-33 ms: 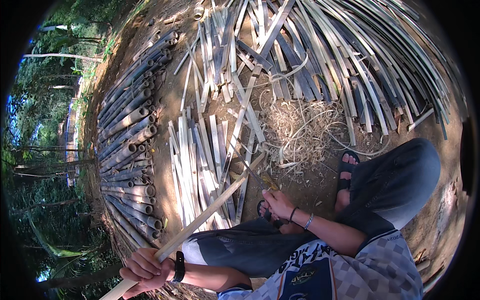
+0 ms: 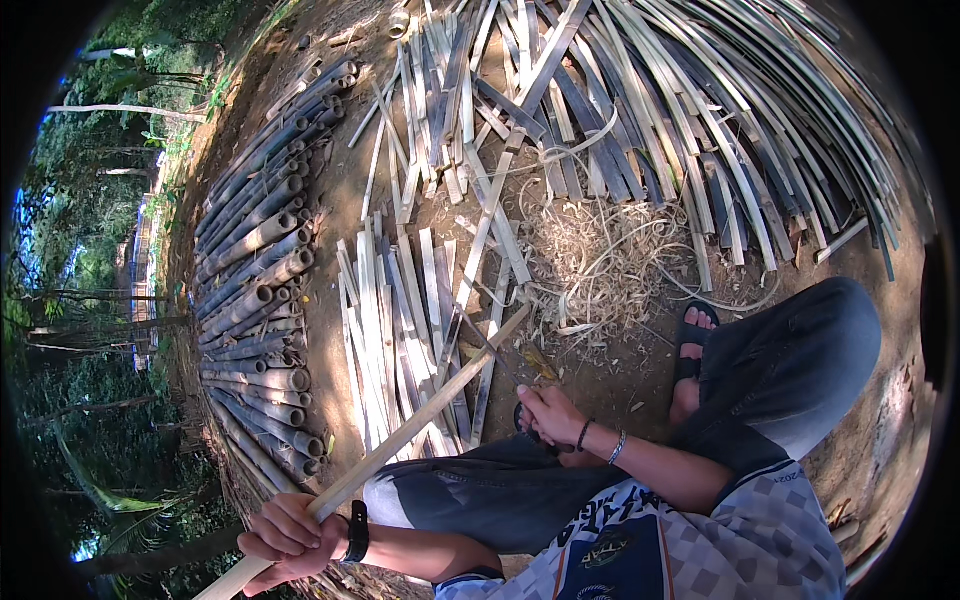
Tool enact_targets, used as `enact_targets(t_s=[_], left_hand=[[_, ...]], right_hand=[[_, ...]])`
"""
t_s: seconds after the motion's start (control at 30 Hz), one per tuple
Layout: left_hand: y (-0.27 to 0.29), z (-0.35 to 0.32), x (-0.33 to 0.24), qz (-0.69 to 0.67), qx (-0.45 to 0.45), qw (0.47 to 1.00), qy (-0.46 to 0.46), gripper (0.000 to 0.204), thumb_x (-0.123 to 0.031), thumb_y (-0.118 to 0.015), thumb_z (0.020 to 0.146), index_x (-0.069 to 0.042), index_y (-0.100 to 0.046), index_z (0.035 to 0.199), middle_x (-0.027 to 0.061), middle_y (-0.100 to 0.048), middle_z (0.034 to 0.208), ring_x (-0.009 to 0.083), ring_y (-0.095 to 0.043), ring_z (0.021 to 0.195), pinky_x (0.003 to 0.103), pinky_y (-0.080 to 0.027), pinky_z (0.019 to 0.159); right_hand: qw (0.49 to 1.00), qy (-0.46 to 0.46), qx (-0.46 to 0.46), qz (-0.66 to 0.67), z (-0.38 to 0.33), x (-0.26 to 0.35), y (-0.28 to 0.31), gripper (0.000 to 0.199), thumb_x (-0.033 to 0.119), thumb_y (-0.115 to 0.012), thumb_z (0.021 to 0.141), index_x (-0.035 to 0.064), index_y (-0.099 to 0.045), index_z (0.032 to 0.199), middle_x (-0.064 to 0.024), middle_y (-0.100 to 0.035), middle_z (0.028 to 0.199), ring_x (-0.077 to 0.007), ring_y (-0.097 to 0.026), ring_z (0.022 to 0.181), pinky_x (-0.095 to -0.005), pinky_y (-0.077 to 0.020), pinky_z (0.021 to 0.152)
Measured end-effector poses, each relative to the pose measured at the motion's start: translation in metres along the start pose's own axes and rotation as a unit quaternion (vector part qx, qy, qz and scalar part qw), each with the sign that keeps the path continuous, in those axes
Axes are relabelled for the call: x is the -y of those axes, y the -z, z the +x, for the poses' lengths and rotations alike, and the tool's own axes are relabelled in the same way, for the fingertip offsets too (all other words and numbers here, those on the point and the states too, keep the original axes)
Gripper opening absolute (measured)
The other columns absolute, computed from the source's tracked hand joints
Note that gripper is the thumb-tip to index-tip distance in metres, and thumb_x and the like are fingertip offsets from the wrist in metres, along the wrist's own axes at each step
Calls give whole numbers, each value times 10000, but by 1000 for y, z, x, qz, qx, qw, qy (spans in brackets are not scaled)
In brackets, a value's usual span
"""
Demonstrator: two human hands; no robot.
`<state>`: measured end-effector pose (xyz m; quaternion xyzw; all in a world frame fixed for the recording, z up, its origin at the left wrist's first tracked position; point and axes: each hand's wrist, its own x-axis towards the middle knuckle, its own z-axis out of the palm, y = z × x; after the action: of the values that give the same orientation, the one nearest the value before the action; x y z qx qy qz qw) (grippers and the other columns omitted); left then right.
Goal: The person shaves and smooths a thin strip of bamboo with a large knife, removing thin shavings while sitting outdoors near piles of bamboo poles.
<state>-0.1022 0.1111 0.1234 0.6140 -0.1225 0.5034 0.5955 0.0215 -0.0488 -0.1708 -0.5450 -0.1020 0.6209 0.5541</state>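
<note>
My left hand is closed around a long pale bamboo strip, which slants up and right across my bent leg. My right hand grips the handle end of a knife with a narrow dark blade; the handle is hidden in the fingers. The blade crosses the strip near its far end, but I cannot tell whether it is cutting in. Just past that end lies a heap of curly bamboo shavings on the ground.
Stacked bamboo poles line the left side. Split bamboo strips lie ahead of my left knee, and a large fan of longer strips spreads at the far right. My sandalled foot rests beside the shavings.
My right hand and the knife have shifted slightly left, drawing back toward me along the strip. My left hand and the strip have hardly moved.
</note>
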Motion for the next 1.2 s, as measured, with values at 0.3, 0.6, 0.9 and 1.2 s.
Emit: enact_targets(t_s=[0.3,0.6,0.9,1.2], left_hand=[[6,-2,-1,-7,-5,1000,8,584,-645,-405,904,-154,-308,602,-57,-344,372,31,-296,269,150,-278,302],[3,1,1,-3,-7,1000,16,566,-621,-426,909,-158,-319,602,-56,-334,382,37,-307,285,153,-268,314],[0,0,2,86,-95,992,5,609,-689,-301,906,-141,-313,640,-39,-301,424,48,-258,302,173,-225,307],[-9,8,10,199,-243,949,-23,601,-673,-247,926,-143,-285,644,-35,-226,463,56,-191,348,185,-176,310]], right_hand=[[952,226,10,-206,-22,21,-16,534,435,-440,958,-55,-593,807,-252,-547,603,-421,-605,651,-470,-460,624],[992,116,14,-48,-9,8,-13,545,464,-419,972,12,-538,691,-39,-472,485,-136,-538,452,-310,-411,428],[974,6,3,226,58,-96,-4,453,374,-448,971,16,-541,709,-93,-497,539,-224,-535,537,-394,-434,546],[980,64,-8,189,55,-75,-6,554,474,-400,977,48,-489,634,-37,-480,498,-173,-535,428,-378,-418,429]])
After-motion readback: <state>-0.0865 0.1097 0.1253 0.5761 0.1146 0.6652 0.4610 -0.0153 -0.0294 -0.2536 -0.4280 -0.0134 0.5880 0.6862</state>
